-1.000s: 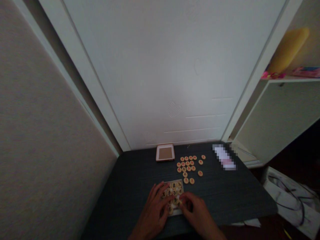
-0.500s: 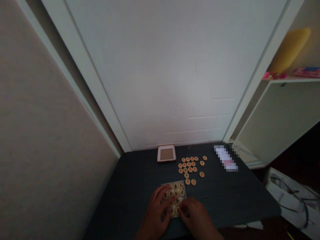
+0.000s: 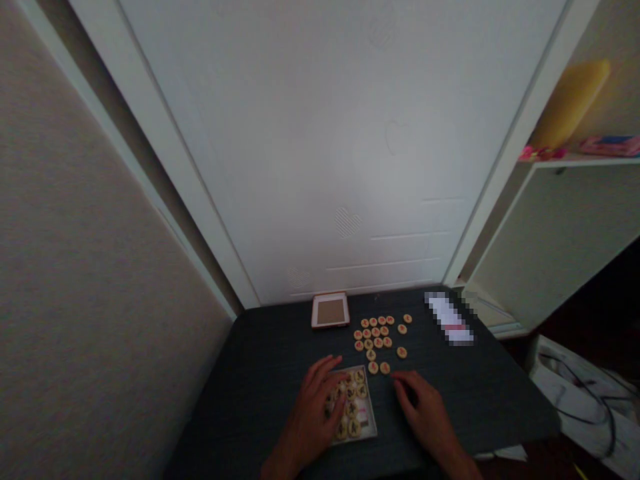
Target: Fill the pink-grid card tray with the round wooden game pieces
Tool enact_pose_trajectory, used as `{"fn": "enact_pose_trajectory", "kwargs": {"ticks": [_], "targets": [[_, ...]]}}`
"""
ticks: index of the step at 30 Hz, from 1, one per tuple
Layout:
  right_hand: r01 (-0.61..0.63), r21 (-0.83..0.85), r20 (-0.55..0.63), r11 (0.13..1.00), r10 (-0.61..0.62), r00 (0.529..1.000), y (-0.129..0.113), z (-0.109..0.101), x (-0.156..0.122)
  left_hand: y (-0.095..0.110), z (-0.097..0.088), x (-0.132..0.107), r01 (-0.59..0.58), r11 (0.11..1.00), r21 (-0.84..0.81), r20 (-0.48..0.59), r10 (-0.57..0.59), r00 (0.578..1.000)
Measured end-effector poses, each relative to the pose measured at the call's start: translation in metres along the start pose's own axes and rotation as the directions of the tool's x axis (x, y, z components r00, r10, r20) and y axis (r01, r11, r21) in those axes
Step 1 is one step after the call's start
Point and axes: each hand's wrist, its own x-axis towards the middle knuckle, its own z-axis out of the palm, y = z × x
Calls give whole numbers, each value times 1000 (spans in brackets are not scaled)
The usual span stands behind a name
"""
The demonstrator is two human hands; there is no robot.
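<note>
A shallow pale box [image 3: 371, 421] of round wooden Chinese chess pieces with dark characters lies near the table's front edge. My left hand [image 3: 316, 400] is over its left side, fingers spread, covering several of the pieces; it appears to steady the box. Inside, at the right, a gap shows the bottom. My right hand [image 3: 424, 407] is right of the box, fingers bent, with a small space between thumb and index finger and nothing visible there. Its fingertips are close beside a chess piece [image 3: 385, 368] on the table. Other pieces [image 3: 379, 343], mostly with red characters, lie in loose rows behind.
On the dark table [image 3: 260, 373], an open tray or lid [image 3: 331, 312] with a red edge stands at the back by the white panel. A blurred-out white object [image 3: 450, 319] lies at the back right. Cables and a white box [image 3: 565, 393] are below the table's right side.
My right hand has left the box's right side and moved right, close to the loose pieces. My left hand stays over the box, its fingers slightly raised. The view has shifted slightly.
</note>
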Motion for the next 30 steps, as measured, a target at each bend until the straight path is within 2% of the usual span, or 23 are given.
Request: {"fn": "enact_pose_trajectory", "kwargs": {"ticks": [2, 5, 9, 12, 16, 25, 30], "targets": [[61, -59, 26, 996, -60, 998, 2, -4, 14, 1, -2, 11, -7, 1000, 4, -5, 7, 1000], [171, -176, 167, 970, -141, 976, -5, -8, 44, 0, -1, 19, -31, 999, 11, -15, 31, 999], [261, -302, 325, 917, -159, 932, -19, -9, 74, -7, 4, 14, -27, 999, 19, -28, 28, 999], [296, -337, 374, 894, -161, 913, -24, -6, 79, -14, 8, 6, -1, 1000, 21, -35, 2, 999], [286, -345, 364, 894, -154, 919, -16, -6, 73, -21, 11, 0, 35, 999, 8, -50, -34, 998], [185, -347, 301, 919, -78, 950, 0, -24, 64, -41, 13, -8, 94, 996, -14, -135, -95, 986], [171, -293, 223, 941, -106, 969, 10, -22, 47, -41, 12, -13, 103, 995, -8, -137, -104, 985]]}}
